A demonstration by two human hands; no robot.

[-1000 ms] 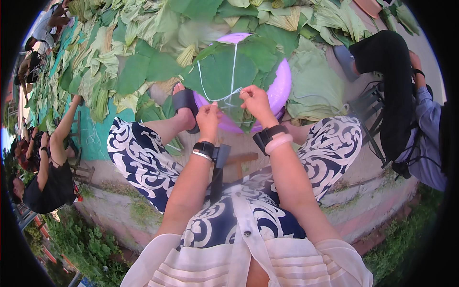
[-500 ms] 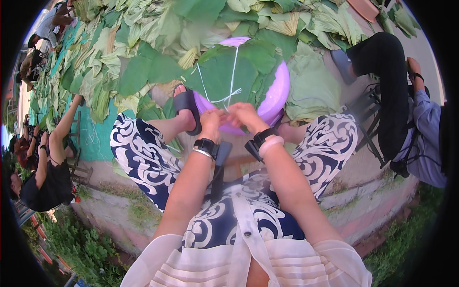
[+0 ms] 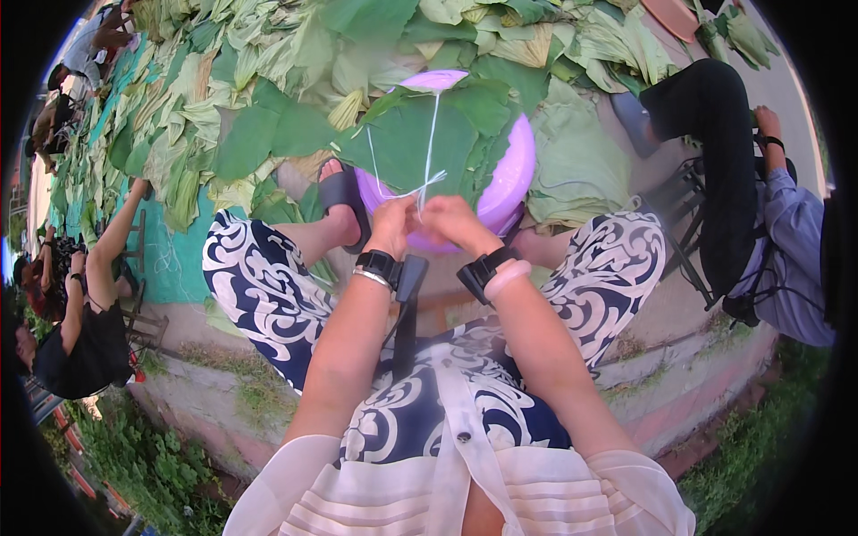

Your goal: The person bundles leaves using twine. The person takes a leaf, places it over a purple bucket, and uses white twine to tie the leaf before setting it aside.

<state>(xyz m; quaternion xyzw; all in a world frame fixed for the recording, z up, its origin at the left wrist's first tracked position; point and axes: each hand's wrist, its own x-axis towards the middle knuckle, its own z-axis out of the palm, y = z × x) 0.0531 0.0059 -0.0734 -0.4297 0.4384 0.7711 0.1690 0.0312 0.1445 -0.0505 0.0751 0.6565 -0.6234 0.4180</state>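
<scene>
Head view is showing a thin white string point(image 3: 433, 129) lying across broad, flat green leaves point(image 3: 404, 141) over a round purple plastic basin point(image 3: 511, 171) at upper centre. Left hand point(image 3: 391, 225) and right hand point(image 3: 452, 222) are meeting at its lower end, fingers bunched narrow, blur hiding which is gripping. The string is probably handling light, limp and slippery, best pinched near its crossing; the leaves are looking soft and tearable.

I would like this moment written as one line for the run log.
Left hand: near white string, grip unclear; right hand: close beside left, fingers blurred; white string: across green leaves; green leaves: over purple basin
</scene>
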